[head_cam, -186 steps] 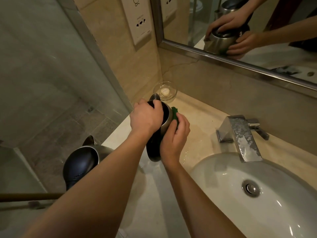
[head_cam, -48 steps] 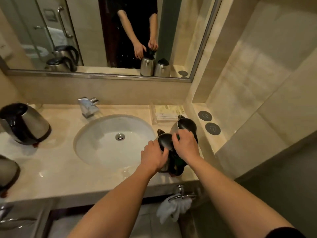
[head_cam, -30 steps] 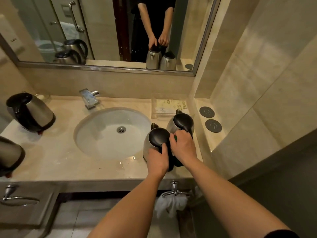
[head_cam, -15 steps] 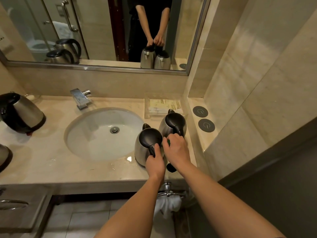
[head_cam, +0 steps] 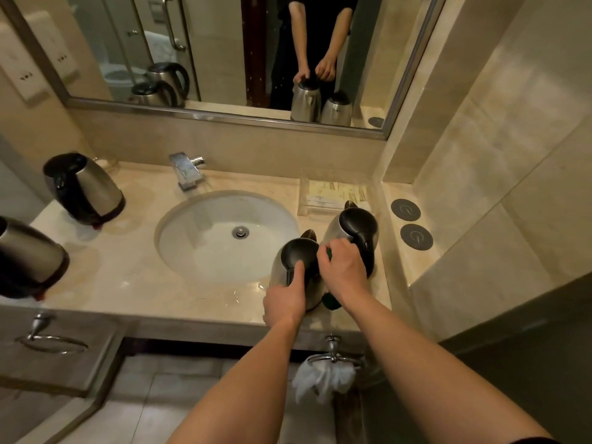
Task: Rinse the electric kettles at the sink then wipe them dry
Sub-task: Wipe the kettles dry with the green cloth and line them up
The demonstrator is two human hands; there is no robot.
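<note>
Near kettle (head_cam: 296,274), lately carried across, now stands on the surface (head_cam: 128,277). Left hand (head_cam: 283,299) clasps its handle; right hand (head_cam: 342,270) clamps green cloth (head_cam: 330,255). Wiping nearly complete.

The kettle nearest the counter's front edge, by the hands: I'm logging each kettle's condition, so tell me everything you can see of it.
The near kettle has a brushed steel-looking body, a glossy black lid that is closed, and a small spout pointing toward the sink basin. It stands upright on the stone counter, right of the basin, close beside a second kettle. The left hand holds its handle side with the forefinger on the lid. The right hand, holding a green cloth, covers its right flank.
</note>
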